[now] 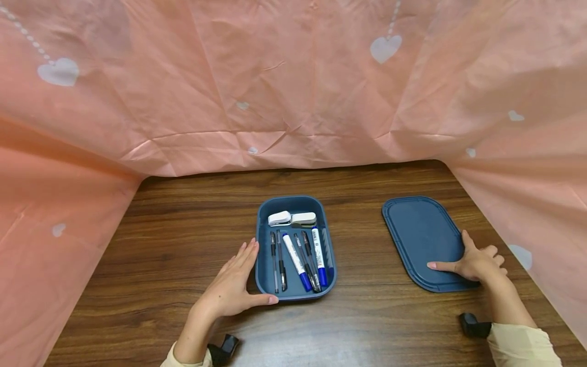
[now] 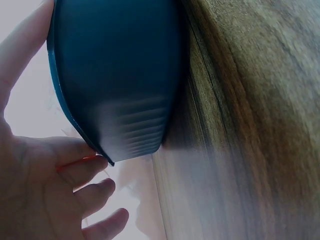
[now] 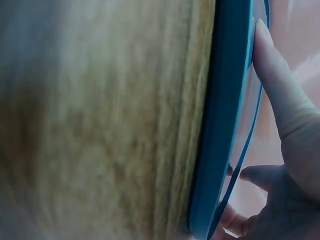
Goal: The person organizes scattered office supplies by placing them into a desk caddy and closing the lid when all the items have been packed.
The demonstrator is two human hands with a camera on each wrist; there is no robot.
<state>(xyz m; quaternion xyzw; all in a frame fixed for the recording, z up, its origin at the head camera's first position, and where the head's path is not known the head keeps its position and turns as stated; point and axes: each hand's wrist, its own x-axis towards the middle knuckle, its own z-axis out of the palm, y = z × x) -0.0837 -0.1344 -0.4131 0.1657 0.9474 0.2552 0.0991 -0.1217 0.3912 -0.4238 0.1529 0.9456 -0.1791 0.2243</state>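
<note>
A blue plastic box [image 1: 334, 265] stands uncovered on the table. Inside lie two white markers [image 1: 293, 255] with blue caps, several black gel pens [image 1: 281, 262] and two white things like small staplers [image 1: 303, 219]. My left hand [image 1: 231, 290] spans the box's near-left corner, its straight fingertips at the left rim and the thumb along the front rim. In the left wrist view, the box's ribbed outer wall [image 2: 132, 120] shows beside that hand. Over to the right lies a flat blue lid [image 1: 419, 239]. My right hand [image 1: 479, 262] rests on its near-right part, thumb stretched across the top, fingers at the right edge.
Dark wood-grain table [image 1: 183, 229] lies beneath everything. Pink cloth [image 1: 293, 76] with pale hearts hangs at the back and both sides. A black wrist device [image 1: 224, 349] is on the left wrist, and another black device [image 1: 474, 326] is on the right one.
</note>
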